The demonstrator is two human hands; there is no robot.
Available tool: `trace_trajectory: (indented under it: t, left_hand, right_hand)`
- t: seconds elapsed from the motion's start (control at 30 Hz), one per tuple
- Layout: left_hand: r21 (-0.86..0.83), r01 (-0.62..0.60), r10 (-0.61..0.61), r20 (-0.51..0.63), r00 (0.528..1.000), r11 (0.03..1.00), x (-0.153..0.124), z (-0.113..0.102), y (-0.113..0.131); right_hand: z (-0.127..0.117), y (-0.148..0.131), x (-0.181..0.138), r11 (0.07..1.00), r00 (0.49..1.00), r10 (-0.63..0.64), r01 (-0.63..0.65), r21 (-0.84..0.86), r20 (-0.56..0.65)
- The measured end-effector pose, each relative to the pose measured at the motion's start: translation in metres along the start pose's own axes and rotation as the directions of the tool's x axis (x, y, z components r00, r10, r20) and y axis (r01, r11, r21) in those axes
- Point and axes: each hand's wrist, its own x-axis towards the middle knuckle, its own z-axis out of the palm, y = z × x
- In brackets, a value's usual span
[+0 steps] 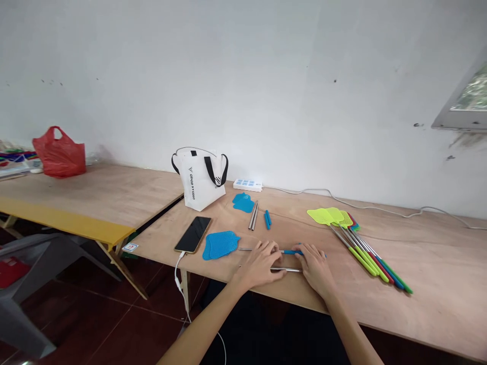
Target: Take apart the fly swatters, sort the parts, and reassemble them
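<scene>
My left hand (pixel 261 263) and my right hand (pixel 314 263) rest on the wooden table (pixel 418 274), fingers curled over thin parts. Between them lies a metal rod (pixel 286 269); both hands touch it. Just behind, a blue fly swatter (pixel 220 245) lies flat, its metal shaft running right under my left fingers to a blue handle piece (pixel 292 252) near my right fingertips. Whether either hand truly grips a part is hard to tell.
Several finished swatters (pixel 357 243) with green, red and blue handles lie at the right. A phone (pixel 193 234) on a cable, a white tote bag (pixel 200 178), spare blue head (pixel 243 202), rods (pixel 253 216), blue grips (pixel 268 219) and a power strip (pixel 247 184) sit behind. A red bag (pixel 60 153) is far left.
</scene>
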Motion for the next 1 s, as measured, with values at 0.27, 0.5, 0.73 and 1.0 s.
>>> trace_trajectory:
  t: [0.27,0.5,0.73,1.0]
  left_hand:
    - [-0.012,-0.018,0.019,0.034,0.999,1.000,0.001,0.006,-0.006]
    - [0.027,0.027,-0.026,-0.022,0.999,0.999,0.003,0.017,-0.010]
    - [0.035,0.097,-0.096,-0.028,0.995,0.995,0.003,0.015,-0.010]
    - [-0.010,0.095,-0.095,-0.049,0.994,0.995,0.004,0.018,-0.012]
  right_hand:
    - [-0.004,0.036,-0.005,0.981,0.973,0.133,-0.157,-0.115,-0.188]
    - [-0.012,0.066,-0.007,0.964,0.955,0.260,-0.265,-0.022,-0.147]
    - [-0.037,0.064,-0.003,0.960,0.979,0.198,-0.184,0.211,-0.046]
    - [-0.063,0.079,-0.011,0.986,0.990,0.128,-0.121,0.112,-0.060]
